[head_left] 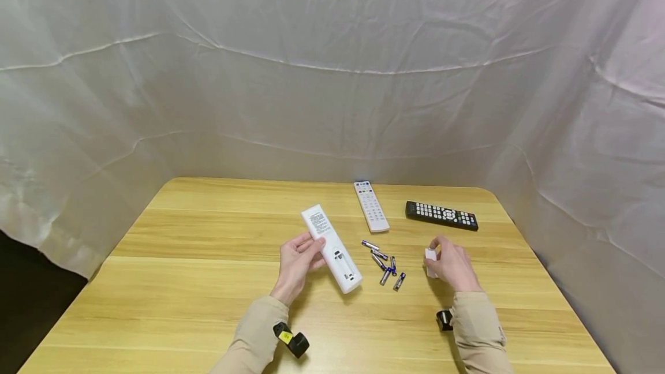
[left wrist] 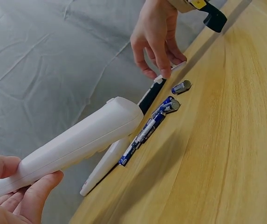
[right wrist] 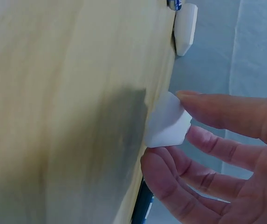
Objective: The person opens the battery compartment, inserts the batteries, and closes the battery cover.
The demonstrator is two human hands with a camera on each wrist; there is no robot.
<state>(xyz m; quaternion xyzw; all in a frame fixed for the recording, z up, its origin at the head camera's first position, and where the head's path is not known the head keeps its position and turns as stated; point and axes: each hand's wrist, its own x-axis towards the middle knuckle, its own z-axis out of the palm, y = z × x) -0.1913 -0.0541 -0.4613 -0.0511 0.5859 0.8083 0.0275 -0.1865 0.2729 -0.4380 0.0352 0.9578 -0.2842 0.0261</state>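
Note:
My left hand grips a white remote control, its back turned up and its battery compartment uncovered, with no batteries inside. In the left wrist view the remote is raised over the table, thumb on one side and fingers beneath. Off to the right, my right hand pinches a small white battery cover between thumb and fingers. The right wrist view shows this cover close over the wood. Between the hands lie several blue-and-silver batteries, loosely grouped.
A second white remote lies buttons up behind the batteries. To its right is a black remote, also buttons up. The wooden table ends at a grey cloth curtain along the back and sides.

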